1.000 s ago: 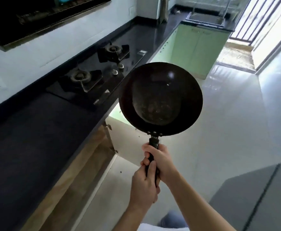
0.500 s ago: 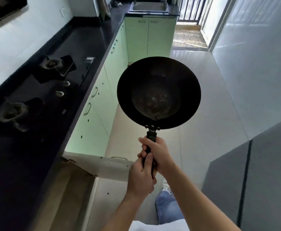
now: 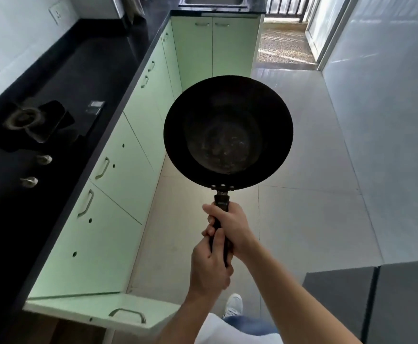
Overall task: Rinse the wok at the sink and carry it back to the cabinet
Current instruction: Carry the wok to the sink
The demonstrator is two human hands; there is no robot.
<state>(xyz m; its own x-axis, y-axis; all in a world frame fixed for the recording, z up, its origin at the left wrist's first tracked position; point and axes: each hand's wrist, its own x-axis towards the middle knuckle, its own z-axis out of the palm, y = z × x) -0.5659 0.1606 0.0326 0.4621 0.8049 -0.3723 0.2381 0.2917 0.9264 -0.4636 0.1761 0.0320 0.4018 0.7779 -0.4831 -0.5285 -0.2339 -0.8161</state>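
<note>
Nearest, at the bottom edge: white shirt hem, blue jeans and a white shoe [image 3: 234, 305] on the pale tiled floor [image 3: 309, 199]. To the near left, an open pale-green cabinet door [image 3: 96, 312] swung out flat toward the camera, metal handle on its face. To the near right, a grey appliance top [image 3: 376, 301].

Just above, two bare forearms reaching forward to one black handle [image 3: 221, 203]. Left hand [image 3: 209, 266] nearer, wrapped tight round the rear end of the handle, thumb lying along its top. Right hand [image 3: 230, 225] just ahead and touching the left, fingers curled fully closed about the handle.

Beyond the hands, the wok [image 3: 227, 131] held in the air over the floor, bowl facing up, dark all over with a duller mottled patch at the bottom, three rivets where handle meets rim. Clear of the counter, right of the cabinet fronts.

Along the left, a black countertop [image 3: 91, 70] with a gas burner [image 3: 23, 119] and two knobs [image 3: 36, 170], above a row of pale-green cabinets [image 3: 128, 155] running away into the distance.

Farthest, at the end of the run, the steel sink [image 3: 212, 0] set in the counter, well apart from the wok; right of it a bright doorway with a patterned mat [image 3: 283, 47]
</note>
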